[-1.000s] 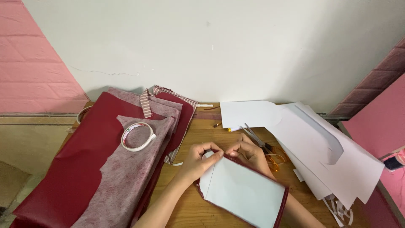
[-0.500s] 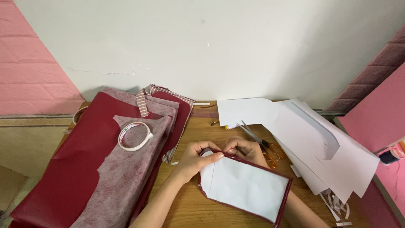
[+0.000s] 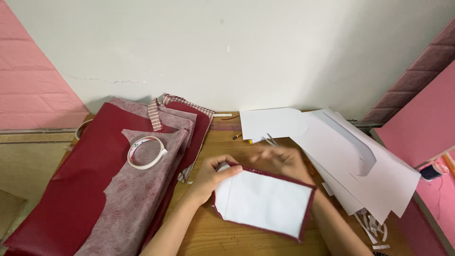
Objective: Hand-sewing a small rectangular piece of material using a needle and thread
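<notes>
My left hand (image 3: 211, 178) has its grip pinched on the near-left corner of the white panel (image 3: 265, 204) with dark red edging, lying on the desk (image 3: 222, 142). My right hand (image 3: 282, 161) is blurred at the panel's far edge; I cannot tell its grip. White paper sheets (image 3: 341, 151) lie right, a tape roll (image 3: 146, 152) on red fabric (image 3: 71, 189) left

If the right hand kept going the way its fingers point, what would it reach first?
Probably the scissors beside the yellow marker, then the white paper sheets; the right hand is blurred, so this is uncertain.
</notes>
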